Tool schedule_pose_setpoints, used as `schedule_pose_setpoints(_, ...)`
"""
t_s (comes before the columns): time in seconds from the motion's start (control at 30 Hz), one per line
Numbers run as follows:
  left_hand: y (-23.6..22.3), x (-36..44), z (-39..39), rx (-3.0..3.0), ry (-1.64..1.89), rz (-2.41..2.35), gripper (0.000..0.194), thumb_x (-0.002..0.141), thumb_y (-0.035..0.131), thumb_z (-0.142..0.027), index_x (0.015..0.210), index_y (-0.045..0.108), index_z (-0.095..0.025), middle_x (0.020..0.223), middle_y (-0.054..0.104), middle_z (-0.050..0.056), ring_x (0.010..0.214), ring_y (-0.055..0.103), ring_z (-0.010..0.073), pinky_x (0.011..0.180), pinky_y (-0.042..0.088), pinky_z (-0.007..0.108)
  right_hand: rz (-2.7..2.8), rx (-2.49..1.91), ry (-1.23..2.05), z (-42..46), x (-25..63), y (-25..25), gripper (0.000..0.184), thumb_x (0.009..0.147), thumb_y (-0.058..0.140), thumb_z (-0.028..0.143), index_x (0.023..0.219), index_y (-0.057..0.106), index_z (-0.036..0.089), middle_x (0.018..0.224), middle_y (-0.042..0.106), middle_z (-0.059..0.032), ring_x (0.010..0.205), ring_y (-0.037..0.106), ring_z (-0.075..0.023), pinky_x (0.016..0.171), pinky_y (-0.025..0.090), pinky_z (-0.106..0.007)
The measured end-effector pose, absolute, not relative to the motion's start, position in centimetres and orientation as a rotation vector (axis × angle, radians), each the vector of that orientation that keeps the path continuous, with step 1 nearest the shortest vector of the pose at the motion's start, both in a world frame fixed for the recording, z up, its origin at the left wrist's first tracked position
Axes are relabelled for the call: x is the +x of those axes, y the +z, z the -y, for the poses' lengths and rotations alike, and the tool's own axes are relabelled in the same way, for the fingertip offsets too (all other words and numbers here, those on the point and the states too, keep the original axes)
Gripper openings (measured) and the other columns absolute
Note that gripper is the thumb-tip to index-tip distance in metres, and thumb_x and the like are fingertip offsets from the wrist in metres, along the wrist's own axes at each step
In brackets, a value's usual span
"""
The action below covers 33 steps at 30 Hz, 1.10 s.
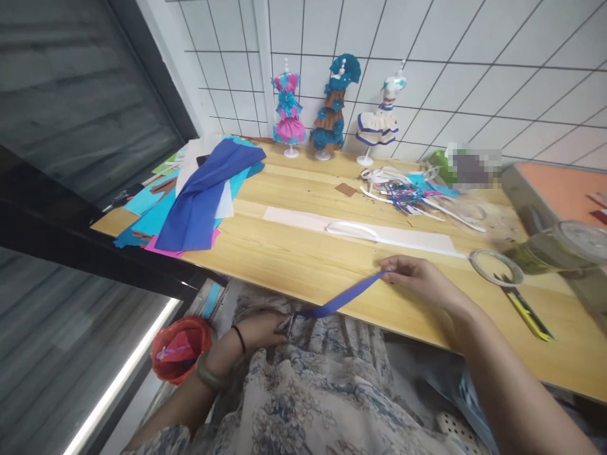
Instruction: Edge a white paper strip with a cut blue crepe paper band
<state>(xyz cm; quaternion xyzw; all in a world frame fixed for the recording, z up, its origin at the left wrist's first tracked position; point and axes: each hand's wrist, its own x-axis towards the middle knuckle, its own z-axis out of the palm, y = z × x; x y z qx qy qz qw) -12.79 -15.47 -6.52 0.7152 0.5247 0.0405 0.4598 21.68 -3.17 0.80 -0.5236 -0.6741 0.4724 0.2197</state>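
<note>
A narrow purple-blue strip stretches between my two hands at the table's near edge. My right hand pinches its upper end between thumb and fingers, just above the wood. Down over my lap, my left hand is closed around the lower end; its fingertips are partly hidden. Beyond the strip lies a long pale pink-white strip flat on the table, with a thin white band on it that curls into a loop. To the right of my right hand is a roll of tape.
Folded blue and coloured sheets are piled at the left. Three small dress stands line the wall. Scraps lie at the back right. A yellow-black cutter and a clear jar are at the right; a red bag hangs low left.
</note>
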Motion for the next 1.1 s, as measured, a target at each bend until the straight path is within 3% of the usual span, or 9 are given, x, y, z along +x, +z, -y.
schedule_pose_setpoints(0.17,-3.7,-10.3,13.2,1.656,0.385,-0.913,0.064,0.070,0.066,-0.034,0.129,0.045,-0.021,0.133,0.047,0.007,0.125,0.039,0.0243,0.105,0.027,0.035,1.918,-1.406,1.416,2.4,22.2,0.8,0.047,0.063,0.069,0.052,0.093,0.061,0.017,0.081,0.062,-0.0029,0.073,0.058,-0.0140,0.070,0.047,-0.028)
schedule_pose_setpoints(0.33,-5.8,-6.4,12.9,1.473,0.446,-0.910,0.040,0.070,0.065,-0.042,0.100,0.065,-0.015,0.107,0.065,0.006,0.107,0.054,0.0251,0.097,0.037,0.035,1.903,-1.404,1.430,2.3,22.4,0.6,0.051,0.063,0.069,0.052,0.098,0.061,0.016,0.079,0.060,-0.0021,0.070,0.056,-0.0126,0.068,0.046,-0.027)
schedule_pose_setpoints(0.43,-5.7,-6.9,13.1,1.391,0.395,-0.866,0.035,0.072,0.063,-0.043,0.089,0.067,-0.013,0.096,0.067,0.005,0.093,0.059,0.0216,0.087,0.043,0.031,1.940,-1.383,1.460,2.3,22.7,1.0,0.050,0.064,0.068,0.050,0.100,0.060,0.016,0.078,0.059,-0.0011,0.070,0.055,-0.0119,0.069,0.046,-0.027)
schedule_pose_setpoints(0.67,1.6,-12.3,11.5,1.399,0.142,-0.802,0.028,0.075,0.062,-0.042,0.070,0.066,-0.014,0.071,0.068,0.003,0.064,0.059,0.0116,0.060,0.042,0.019,2.142,-1.275,1.662,1.4,22.9,3.8,0.046,0.065,0.069,0.047,0.102,0.063,0.020,0.087,0.062,-0.0022,0.079,0.056,-0.0144,0.075,0.046,-0.030)
schedule_pose_setpoints(0.87,6.2,-15.6,6.4,1.402,0.070,-0.951,0.033,0.077,0.056,-0.049,0.073,0.061,-0.017,0.056,0.064,-0.001,0.048,0.055,0.0088,0.051,0.042,0.019,2.002,-1.332,1.661,-0.1,23.7,4.7,0.041,0.066,0.071,0.038,0.103,0.063,0.021,0.083,0.060,-0.0017,0.071,0.052,-0.0121,0.061,0.044,-0.024)
schedule_pose_setpoints(1.0,6.2,-16.8,0.4,1.509,0.059,-1.005,0.036,0.071,0.062,-0.049,0.067,0.058,-0.014,0.054,0.062,0.000,0.045,0.055,0.0089,0.047,0.041,0.018,1.915,-1.450,1.567,-0.7,24.6,4.5,0.035,0.068,0.070,0.040,0.094,0.063,0.019,0.069,0.054,0.0009,0.057,0.042,-0.0081,0.048,0.036,-0.020)
schedule_pose_setpoints(1.1,5.1,-17.3,-3.6,1.539,0.047,-1.007,0.037,0.069,0.064,-0.050,0.067,0.056,-0.013,0.053,0.060,0.000,0.045,0.056,0.0093,0.045,0.040,0.018,1.886,-1.564,1.450,-0.6,25.4,4.1,0.041,0.067,0.068,0.046,0.098,0.063,0.019,0.063,0.052,0.0018,0.053,0.041,-0.0087,0.045,0.034,-0.021)
